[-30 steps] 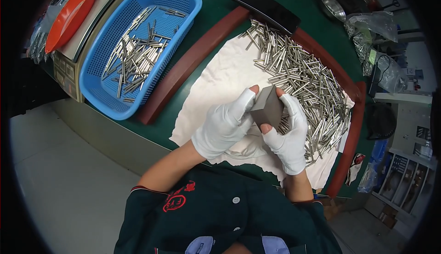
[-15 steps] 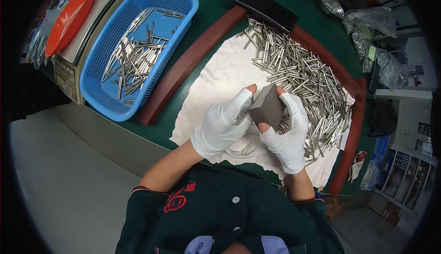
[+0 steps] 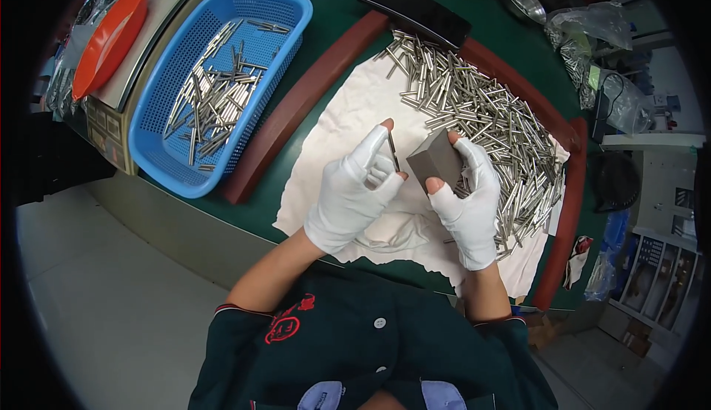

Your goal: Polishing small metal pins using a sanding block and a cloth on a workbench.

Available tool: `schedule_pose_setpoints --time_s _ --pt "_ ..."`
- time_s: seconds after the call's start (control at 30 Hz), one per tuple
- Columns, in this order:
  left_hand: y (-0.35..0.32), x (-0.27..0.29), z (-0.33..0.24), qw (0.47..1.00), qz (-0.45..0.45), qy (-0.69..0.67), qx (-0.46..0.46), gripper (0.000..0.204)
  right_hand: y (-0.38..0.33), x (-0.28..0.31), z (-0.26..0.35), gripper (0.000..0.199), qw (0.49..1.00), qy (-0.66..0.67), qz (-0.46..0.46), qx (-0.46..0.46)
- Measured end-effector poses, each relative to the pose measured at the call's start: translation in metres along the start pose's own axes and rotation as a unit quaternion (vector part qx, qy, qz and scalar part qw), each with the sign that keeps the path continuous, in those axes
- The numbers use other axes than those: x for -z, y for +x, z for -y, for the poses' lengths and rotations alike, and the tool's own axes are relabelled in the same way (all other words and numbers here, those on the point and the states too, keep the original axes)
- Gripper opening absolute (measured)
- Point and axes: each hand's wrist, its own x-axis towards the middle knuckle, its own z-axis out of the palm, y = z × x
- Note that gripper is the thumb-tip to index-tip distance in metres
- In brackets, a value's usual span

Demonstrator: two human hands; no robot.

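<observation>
My left hand (image 3: 349, 201), in a white glove with bare thumb and index fingertips, grips a thin metal pin (image 3: 393, 150) by its ends between those two fingers. Close to its right, my right hand (image 3: 475, 214) wears the same kind of glove and is closed around a grey rectangular block (image 3: 434, 160). Pin and block are a short gap apart, over a pale cloth (image 3: 326, 147). Beyond and to the right of my right hand, a large heap of metal pins (image 3: 481, 99) is spread on the cloth.
Red-brown wooden strips (image 3: 304, 95) border the cloth on the green table. At the left stands a blue mesh basket (image 3: 174, 173) with more pins, beside an orange tray (image 3: 111, 40). A black flat object (image 3: 415, 11) lies at the back, a metal bowl (image 3: 523, 1) further right.
My left hand has drawn away to the left from the block, and the pin now shows between its fingertips. The right hand still holds the block, which has turned slightly.
</observation>
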Motion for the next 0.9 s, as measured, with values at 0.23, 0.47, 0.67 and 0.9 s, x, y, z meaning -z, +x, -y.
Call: schedule_pose_setpoints --time_s 0.23,0.47,0.67,0.9 --pt "-0.001 -0.001 0.002 0.992 0.002 0.076 -0.101 0.069 -0.002 -0.006 0.007 0.062 0.998 0.017 0.038 0.04" --pt "-0.004 0.001 -0.002 0.997 0.019 0.031 -0.068 0.068 -0.002 -0.002 0.002 0.061 0.998 -0.003 0.04 0.044" --pt "-0.005 0.001 0.004 0.993 0.013 0.06 -0.104 0.064 -0.007 -0.003 0.006 0.063 0.997 -0.007 0.038 0.066" --pt "-0.001 0.002 -0.01 0.991 0.054 -0.09 0.082 0.066 0.001 0.006 -0.002 0.058 0.996 0.058 -0.016 -0.059"
